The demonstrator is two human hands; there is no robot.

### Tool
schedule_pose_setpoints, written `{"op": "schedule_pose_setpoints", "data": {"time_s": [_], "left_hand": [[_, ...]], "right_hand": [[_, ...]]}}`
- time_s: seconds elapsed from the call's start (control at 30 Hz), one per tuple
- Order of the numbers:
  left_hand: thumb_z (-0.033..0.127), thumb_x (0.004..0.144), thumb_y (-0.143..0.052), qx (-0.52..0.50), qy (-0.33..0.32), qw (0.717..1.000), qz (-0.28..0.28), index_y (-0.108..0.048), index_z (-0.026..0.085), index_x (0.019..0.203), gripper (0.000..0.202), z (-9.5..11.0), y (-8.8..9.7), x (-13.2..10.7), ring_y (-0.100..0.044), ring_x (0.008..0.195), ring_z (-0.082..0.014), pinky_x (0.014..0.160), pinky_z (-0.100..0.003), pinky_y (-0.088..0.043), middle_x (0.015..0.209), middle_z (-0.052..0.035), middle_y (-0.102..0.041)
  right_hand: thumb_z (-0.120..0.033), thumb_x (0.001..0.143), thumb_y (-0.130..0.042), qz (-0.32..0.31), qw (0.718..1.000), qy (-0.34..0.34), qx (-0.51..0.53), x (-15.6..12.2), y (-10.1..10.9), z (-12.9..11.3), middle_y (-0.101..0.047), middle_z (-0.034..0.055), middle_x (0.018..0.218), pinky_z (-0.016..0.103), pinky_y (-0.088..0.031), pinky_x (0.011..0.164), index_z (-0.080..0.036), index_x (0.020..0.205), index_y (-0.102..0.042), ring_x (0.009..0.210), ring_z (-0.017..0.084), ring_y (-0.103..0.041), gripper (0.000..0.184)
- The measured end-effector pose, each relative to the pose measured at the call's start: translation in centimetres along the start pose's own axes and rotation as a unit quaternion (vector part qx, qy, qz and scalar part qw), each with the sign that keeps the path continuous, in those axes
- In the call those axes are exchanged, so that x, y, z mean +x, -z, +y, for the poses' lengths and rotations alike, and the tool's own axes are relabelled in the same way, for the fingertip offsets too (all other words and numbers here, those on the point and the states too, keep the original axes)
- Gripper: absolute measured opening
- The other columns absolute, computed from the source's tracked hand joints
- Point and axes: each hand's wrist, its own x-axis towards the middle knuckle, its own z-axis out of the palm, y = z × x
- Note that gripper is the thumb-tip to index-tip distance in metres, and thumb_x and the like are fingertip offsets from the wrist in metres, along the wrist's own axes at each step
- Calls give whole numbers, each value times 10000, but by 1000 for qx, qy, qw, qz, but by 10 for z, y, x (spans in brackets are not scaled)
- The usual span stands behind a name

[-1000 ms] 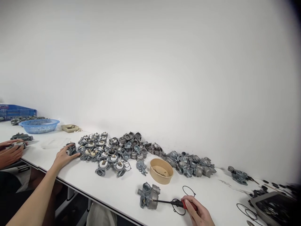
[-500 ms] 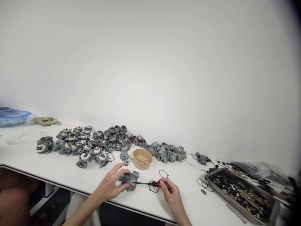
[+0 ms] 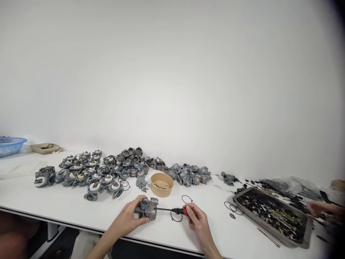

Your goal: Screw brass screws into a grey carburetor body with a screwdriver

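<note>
My left hand is closed around a grey metal carburetor body standing on the white table near its front edge. My right hand grips the red and black handle of a screwdriver, whose thin shaft points left into the carburetor's side. A black rubber O-ring lies on the table under the screwdriver handle, and another O-ring lies just behind it.
A tan paper bowl of small parts sits behind the carburetor. Piles of carburetor bodies and grey castings stretch along the back. A metal tray of dark small parts stands right, another person's hand beside it. A blue basket is far left.
My left hand came from the pile at left and closed on the carburetor. The view swung right, bringing the metal tray and another person's hand into sight.
</note>
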Motion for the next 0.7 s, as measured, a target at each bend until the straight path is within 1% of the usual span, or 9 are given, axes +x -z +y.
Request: {"op": "schedule_pose_setpoints", "data": {"time_s": [0.07, 0.2, 0.33, 0.47, 0.6, 0.7], "left_hand": [[367, 855, -797, 0, -2, 1000, 2, -530, 316, 1513, 712, 0, 0, -1, -642, 1294, -324, 1117, -461, -504, 1410, -85, -712], [375, 882, -796, 4, -17, 1000, -10, -508, 292, 1526, 710, 0, 3, -3, -655, 1270, -325, 1125, -536, -494, 1452, -103, -676], [427, 914, -787, 9, -29, 999, -12, -515, 283, 1526, 685, 0, 4, -3, -638, 1302, -335, 1122, -570, -493, 1467, -118, -659], [476, 953, -744, 8, -34, 999, -9, -510, 264, 1543, 669, 0, 4, -3, -633, 1317, -347, 1108, -583, -498, 1467, -134, -656], [466, 960, -740, 5, -36, 999, -14, -505, 276, 1546, 660, -1, 4, -4, -617, 1329, -354, 1101, -593, -498, 1489, -133, -636], [407, 926, -784, 9, -40, 999, -17, -493, 268, 1549, 702, -2, 4, -3, -634, 1298, -348, 1111, -594, -492, 1496, -133, -629]], "right_hand": [[-712, 820, -767, -5, 1000, -4, 1, 0, -1, -1, -425, -27, 649, 226, -167, 476, -172, 840, -708, 571, 114, -297, 543], [-683, 812, -798, -19, 1000, -14, 4, 0, -3, -2, -409, -33, 621, 224, -172, 479, -159, 842, -730, 573, 113, -311, 530], [-693, 796, -803, -5, 1000, -19, 16, -1, -2, -3, -415, -32, 637, 224, -152, 473, -168, 818, -709, 567, 105, -290, 535], [-694, 795, -803, 3, 1000, -25, 18, -2, -1, -4, -380, -43, 628, 228, -133, 474, -174, 798, -691, 564, 102, -265, 532], [-689, 790, -814, -12, 999, -37, 11, -2, -2, -4, -411, -32, 625, 226, -143, 471, -167, 809, -712, 563, 106, -292, 533], [-696, 792, -808, -10, 999, -38, 14, -1, -3, -4, -411, -33, 616, 225, -142, 466, -171, 805, -708, 556, 106, -294, 535]]}}
